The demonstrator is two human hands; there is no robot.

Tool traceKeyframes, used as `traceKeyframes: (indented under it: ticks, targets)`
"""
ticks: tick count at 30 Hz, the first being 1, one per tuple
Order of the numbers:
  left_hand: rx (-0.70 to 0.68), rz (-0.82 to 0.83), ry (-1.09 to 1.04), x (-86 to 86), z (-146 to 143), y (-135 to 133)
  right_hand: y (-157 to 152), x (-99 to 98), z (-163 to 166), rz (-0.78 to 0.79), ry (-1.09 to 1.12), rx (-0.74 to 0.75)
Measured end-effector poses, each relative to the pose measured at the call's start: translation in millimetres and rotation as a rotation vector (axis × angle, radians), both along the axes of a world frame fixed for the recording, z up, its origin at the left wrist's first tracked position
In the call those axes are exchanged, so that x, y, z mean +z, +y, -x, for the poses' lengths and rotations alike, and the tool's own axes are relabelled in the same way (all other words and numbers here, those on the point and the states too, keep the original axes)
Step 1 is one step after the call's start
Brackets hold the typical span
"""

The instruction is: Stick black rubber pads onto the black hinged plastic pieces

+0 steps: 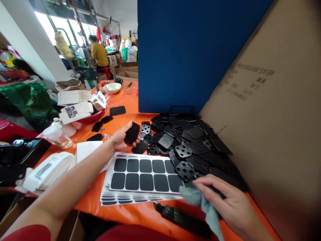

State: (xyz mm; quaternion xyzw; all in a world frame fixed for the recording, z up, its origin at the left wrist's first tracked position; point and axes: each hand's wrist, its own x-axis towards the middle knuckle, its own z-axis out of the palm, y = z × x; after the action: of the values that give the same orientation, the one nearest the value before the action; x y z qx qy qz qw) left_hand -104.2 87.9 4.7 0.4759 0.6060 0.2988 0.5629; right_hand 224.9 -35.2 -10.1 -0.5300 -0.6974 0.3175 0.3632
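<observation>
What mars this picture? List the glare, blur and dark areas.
Head view: the windows at upper left are blown out to white; same view: the cardboard darkens toward the right edge, its print hard to read; again head view: right hand and grey cloth look slightly soft.

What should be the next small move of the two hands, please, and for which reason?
Probably, bring the grey-blue cloth in the right hand to the black piece and wipe it. The left hand already holds that piece up, while the cloth is gripped and ready, but apart from it.
</observation>
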Motion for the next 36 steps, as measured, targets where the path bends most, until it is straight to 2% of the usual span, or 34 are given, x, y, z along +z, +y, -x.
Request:
traceKeyframes:
  ticks: [2, 3, 5, 9, 13, 16, 19, 21, 24, 27, 32, 34, 36]
  targets:
    - [-0.017, 0.189, -0.605, 3.6, -32.1, -35.7, -2.9, 3.8, 17.6, -0.102, 0.02, 0.075]
    - [-0.014, 0.276, -0.791, 3.1, -46.7, -52.7, -4.2, 5.1, 27.2, -0.16, 0.031, 0.088]
    - [0.027, 0.379, -0.984, -2.0, -71.4, -82.2, -6.9, 5.8, 45.9, -0.27, 0.049, 0.097]
    - [0.186, 0.425, -1.025, -18.0, -98.3, -118.2, -12.8, -0.3, 70.8, -0.353, -0.004, 0.141]
    - [0.341, 0.449, -0.958, -25.4, -102.0, -132.1, -19.7, -10.8, 77.6, -0.187, -0.069, 0.141]
    - [0.451, 0.426, -0.926, -26.9, -101.7, -138.5, -22.5, -17.0, 79.7, -0.054, -0.016, 0.141]
    - [0.467, 0.413, -0.923, -28.4, -104.3, -143.8, -22.0, -20.0, 82.0, 0.077, 0.077, 0.106]
    - [0.47, 0.422, -0.938, -28.3, -107.3, -146.4, -21.2, -19.3, 82.7, 0.101, 0.096, 0.08]
    - [0.49, 0.451, -0.978, -25.4, -110.9, -147.3, -23.2, -13.3, 82.8, 0.024, 0.055, 0.076]
    - [0.497, 0.479, -1.016, -20.2, -109.0, -142.9, -32.9, -5.5, 84.5, -0.134, 0.038, 0.131]
    - [0.489, 0.534, -1.144, -17.7, -90.0, -127.2, -57.9, -6.5, 92.0, -0.467, -0.09, 0.405]
    - [0.45, 0.519, -1.19, -22.3, -82.2, -123.8, -61.7, -9.9, 91.2, -0.502, -0.147, 0.467]
    - [0.401, 0.533, -1.192, -29.0, -77.8, -124.3, -58.9, -9.3, 85.5, -0.444, -0.128, 0.527]
